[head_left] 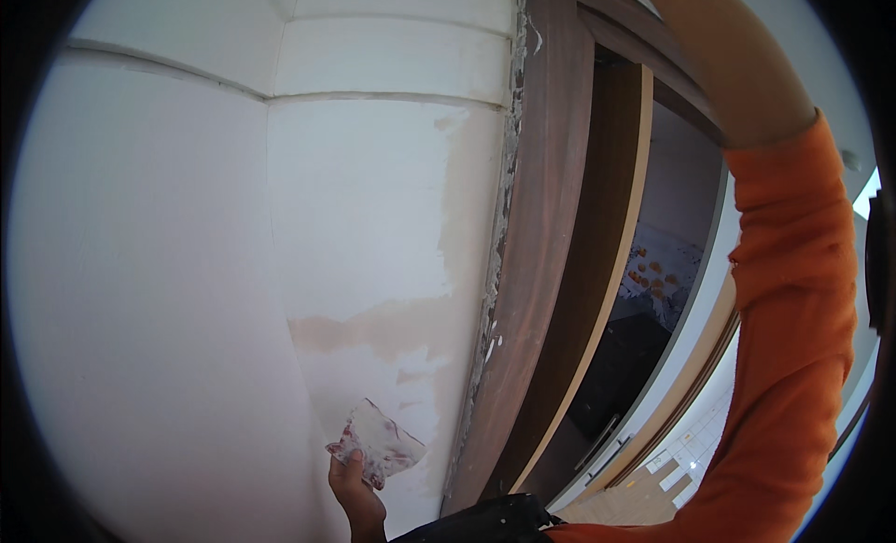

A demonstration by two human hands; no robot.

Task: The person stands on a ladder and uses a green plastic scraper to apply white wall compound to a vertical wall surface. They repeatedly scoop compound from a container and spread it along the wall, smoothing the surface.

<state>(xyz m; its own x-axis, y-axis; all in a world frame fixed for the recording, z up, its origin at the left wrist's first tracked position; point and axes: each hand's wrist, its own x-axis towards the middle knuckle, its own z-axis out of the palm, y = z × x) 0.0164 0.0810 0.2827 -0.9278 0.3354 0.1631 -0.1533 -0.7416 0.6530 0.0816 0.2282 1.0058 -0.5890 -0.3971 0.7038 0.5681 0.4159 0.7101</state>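
Observation:
Low in the view my left hand [353,487] grips a flat, putty-smeared plate [381,440] with reddish patches along its edge, the thumb lying over its near side. Whether it is a scraper or a small board I cannot tell. Behind it rises a white wall [364,207] with unevenly coated pinkish-beige bands [373,324] across its middle and down its right side. My right arm [789,282], in an orange sleeve, reaches up past the top edge, so the right hand is out of sight.
A brown wooden door frame [546,198] with a rough, chipped edge borders the wall on the right. Beside it stands a door panel [607,263] by a dark opening. Lower right shows a tiled floor [644,492]; a black object [495,520] lies at the bottom edge.

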